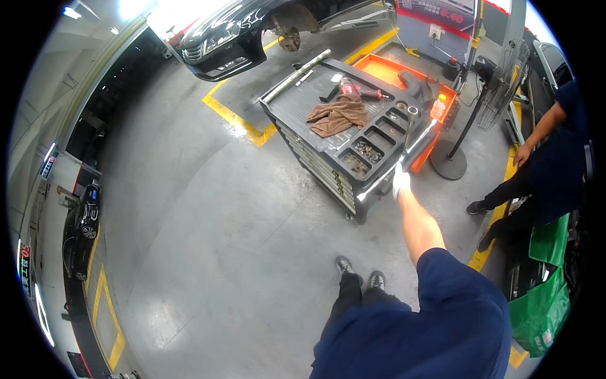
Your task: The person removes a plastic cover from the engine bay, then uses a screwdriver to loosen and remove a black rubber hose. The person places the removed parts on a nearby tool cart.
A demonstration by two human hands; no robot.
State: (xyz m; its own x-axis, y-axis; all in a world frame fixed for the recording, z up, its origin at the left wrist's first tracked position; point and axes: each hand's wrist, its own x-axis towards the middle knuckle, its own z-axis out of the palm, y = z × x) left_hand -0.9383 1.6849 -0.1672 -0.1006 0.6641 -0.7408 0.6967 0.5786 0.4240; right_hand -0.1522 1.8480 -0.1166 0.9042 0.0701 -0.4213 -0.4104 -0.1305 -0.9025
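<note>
My right hand (401, 180), in a white glove, reaches out to the near right corner of a dark tool cart (291, 93). Its fingers are closed round the lower end of a long metal wrench (409, 131), whose round end points away over the compartments. The cart's shiny handle bar (379, 187) runs right beside the hand. Small metal parts (367, 150) fill some of the cart-top compartments. On the ribbed top, a brown cloth (338, 118) lies against a red power tool (369, 93). My left hand is out of the picture.
An orange tray (372, 62) adjoins the cart's far right side. To the right are a fan on a round base (449, 165), a co-worker (543, 151) and a green cover (536, 316). A black car (221, 47) with a bare wheel hub stands beyond.
</note>
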